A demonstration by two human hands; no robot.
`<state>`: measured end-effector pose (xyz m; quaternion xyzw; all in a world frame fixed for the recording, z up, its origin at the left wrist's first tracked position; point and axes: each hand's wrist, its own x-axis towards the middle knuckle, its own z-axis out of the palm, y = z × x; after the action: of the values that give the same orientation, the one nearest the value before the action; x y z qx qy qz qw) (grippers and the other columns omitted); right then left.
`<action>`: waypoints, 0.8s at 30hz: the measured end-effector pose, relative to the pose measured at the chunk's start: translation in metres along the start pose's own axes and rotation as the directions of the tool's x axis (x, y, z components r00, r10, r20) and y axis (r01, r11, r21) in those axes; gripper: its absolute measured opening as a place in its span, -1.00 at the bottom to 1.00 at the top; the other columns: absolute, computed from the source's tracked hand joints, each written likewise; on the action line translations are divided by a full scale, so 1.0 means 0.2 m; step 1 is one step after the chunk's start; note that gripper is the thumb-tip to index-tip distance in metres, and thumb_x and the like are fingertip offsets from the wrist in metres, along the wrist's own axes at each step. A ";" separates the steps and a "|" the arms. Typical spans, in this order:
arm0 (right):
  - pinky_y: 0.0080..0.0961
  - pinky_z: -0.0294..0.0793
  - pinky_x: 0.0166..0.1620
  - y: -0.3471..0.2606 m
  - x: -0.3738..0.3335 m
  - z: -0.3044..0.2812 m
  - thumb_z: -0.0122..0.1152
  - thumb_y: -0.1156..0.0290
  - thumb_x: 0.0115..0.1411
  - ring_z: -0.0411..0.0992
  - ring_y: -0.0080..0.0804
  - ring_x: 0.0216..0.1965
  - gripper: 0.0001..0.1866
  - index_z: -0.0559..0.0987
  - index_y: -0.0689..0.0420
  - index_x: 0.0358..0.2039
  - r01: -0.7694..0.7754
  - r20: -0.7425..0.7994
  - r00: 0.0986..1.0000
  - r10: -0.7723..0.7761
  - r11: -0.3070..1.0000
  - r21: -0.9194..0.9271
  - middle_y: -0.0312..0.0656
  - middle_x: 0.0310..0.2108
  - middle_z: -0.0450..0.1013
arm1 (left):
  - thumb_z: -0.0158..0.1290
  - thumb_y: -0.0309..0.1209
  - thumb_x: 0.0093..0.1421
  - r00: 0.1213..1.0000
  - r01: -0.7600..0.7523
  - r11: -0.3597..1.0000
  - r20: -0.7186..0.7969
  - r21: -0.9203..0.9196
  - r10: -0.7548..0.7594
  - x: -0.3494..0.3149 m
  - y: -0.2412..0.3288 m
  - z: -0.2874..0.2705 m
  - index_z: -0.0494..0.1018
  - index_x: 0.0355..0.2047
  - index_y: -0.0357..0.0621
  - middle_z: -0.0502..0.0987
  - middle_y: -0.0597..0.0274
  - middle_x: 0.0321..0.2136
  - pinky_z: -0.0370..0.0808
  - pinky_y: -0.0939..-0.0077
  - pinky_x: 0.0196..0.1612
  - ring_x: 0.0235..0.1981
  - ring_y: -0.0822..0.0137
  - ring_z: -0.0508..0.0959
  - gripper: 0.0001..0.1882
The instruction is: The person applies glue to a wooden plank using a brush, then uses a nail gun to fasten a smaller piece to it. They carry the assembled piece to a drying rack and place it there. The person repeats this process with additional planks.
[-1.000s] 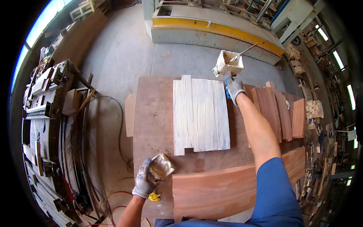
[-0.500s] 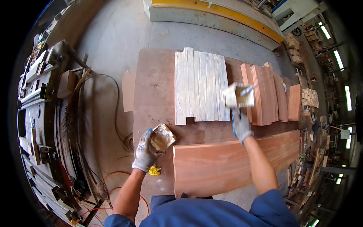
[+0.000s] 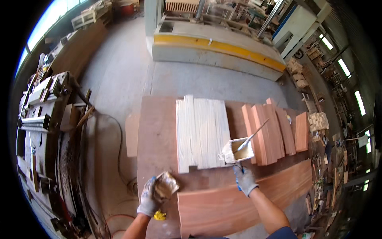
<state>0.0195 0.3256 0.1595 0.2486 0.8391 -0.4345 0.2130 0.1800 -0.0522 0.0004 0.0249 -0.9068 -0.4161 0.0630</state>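
Gloved in grey and blue, my left hand [image 3: 150,198] is closed around a crusted, pale, box-like tub [image 3: 167,184] over the board's near left. My right hand [image 3: 246,179], in a matching glove, grips a white square pot [image 3: 230,153] from its near side, apparently by a handle. Pale liquid shows inside the pot, and a thin-handled brush [image 3: 258,130] leans out of it. The pot hangs between wood strips coated in streaky white [image 3: 201,133] and bare reddish strips [image 3: 264,133]. My fingers hide how the handle joins the pot.
A wide reddish plank [image 3: 242,205] lies along the near side of the brown board [image 3: 157,139]. Yellow crumpled material [image 3: 160,215] is beside my left wrist. Beyond stands a large machine with a yellow edge [image 3: 179,41]. Metal racks [image 3: 38,119] and hoses line the left.
The view has tilted up, so the board sits lower and more of the machine shows. Against the strips, the pot has come slightly nearer to me. Both hands keep their hold.
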 end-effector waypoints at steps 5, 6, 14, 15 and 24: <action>-0.33 0.24 -0.51 -0.17 0.80 0.19 0.17 -0.04 0.39 0.16 -0.57 -0.56 -0.45 0.47 0.16 -0.57 0.404 -0.087 0.911 -0.404 0.915 -0.019 -0.41 -0.64 0.20 | 0.58 -0.18 -0.29 1.000 0.020 0.996 0.010 0.089 -0.021 -0.02 0.11 -0.08 0.20 0.35 -0.23 0.46 -0.13 0.16 0.46 0.07 0.26 0.18 -0.15 0.48 0.20; -0.31 0.24 -0.48 -0.29 0.92 0.23 0.17 -0.04 0.39 0.15 -0.56 -0.52 -0.45 0.48 0.17 -0.56 0.433 -0.101 0.897 -0.430 0.902 -0.001 -0.40 -0.63 0.19 | 0.59 -0.18 -0.30 1.000 0.023 0.995 0.006 0.092 -0.023 -0.02 0.11 -0.08 0.21 0.34 -0.23 0.46 -0.13 0.16 0.47 0.07 0.25 0.17 -0.15 0.48 0.20; -0.38 0.30 -0.70 -0.97 1.35 0.13 0.14 -0.16 0.36 0.31 -0.45 -0.77 -0.45 0.53 0.13 -0.45 0.377 -0.125 0.923 -0.365 0.923 0.085 -0.28 -0.69 0.39 | 0.60 -0.20 -0.30 0.999 0.039 0.993 0.028 0.111 -0.042 0.01 0.13 -0.08 0.27 0.31 -0.23 0.49 -0.11 0.16 0.47 0.10 0.26 0.19 -0.13 0.49 0.16; -0.41 0.28 -0.71 -0.99 1.28 0.13 0.19 -0.12 0.36 0.28 -0.50 -0.77 -0.48 0.48 0.08 -0.51 0.314 -0.093 0.949 -0.302 0.930 0.190 -0.33 -0.71 0.35 | 0.60 -0.21 -0.30 0.998 0.058 0.993 0.024 0.101 -0.061 0.01 0.14 -0.08 0.28 0.31 -0.23 0.49 -0.11 0.16 0.47 0.10 0.26 0.19 -0.13 0.49 0.15; -0.38 0.27 -0.71 -0.70 1.10 0.26 0.15 -0.16 0.37 0.26 -0.46 -0.77 -0.44 0.45 0.07 -0.54 0.274 -0.037 0.961 -0.273 0.941 0.197 -0.33 -0.70 0.31 | 0.59 -0.25 -0.31 0.995 0.072 0.992 0.056 0.108 -0.078 0.02 0.13 -0.08 0.29 0.30 -0.23 0.48 -0.12 0.17 0.46 0.11 0.27 0.20 -0.13 0.48 0.13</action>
<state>-0.2301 0.2630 0.0936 0.1519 0.8183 -0.5411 0.1208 0.1783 -0.0486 0.0303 0.0498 -0.9275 -0.3701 0.0186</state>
